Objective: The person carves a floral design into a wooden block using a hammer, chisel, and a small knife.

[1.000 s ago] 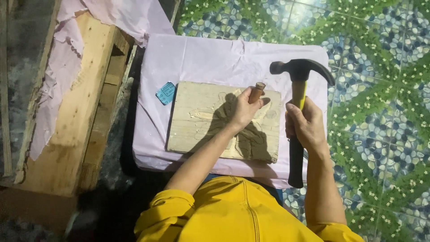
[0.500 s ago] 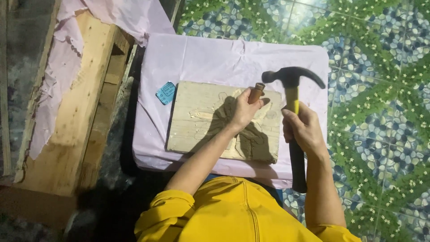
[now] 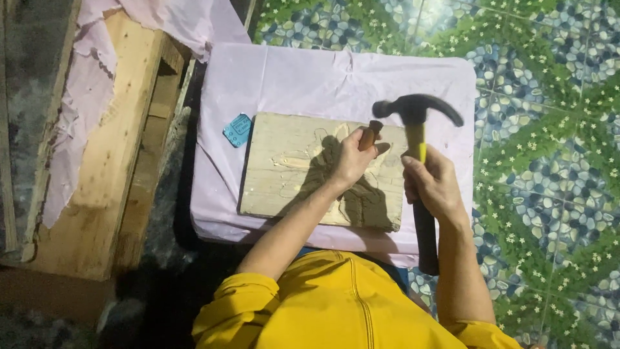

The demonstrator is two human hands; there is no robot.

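wooden board (image 3: 303, 174) lies on the pink-covered table (image 3: 284, 77). left hand (image 3: 352, 158) is closed around a chisel (image 3: 369, 134) set on it; right hand (image 3: 436, 184) grips a hammer (image 3: 416, 110) just beside the chisel's top. carving is mid-strike; a square blow seems called for.

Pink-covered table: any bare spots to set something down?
Free: the cloth strip beyond the wooden board, and the strip left of it below the blue tag. Crowded: the board's right end, with left hand, chisel, right hand and hammer.
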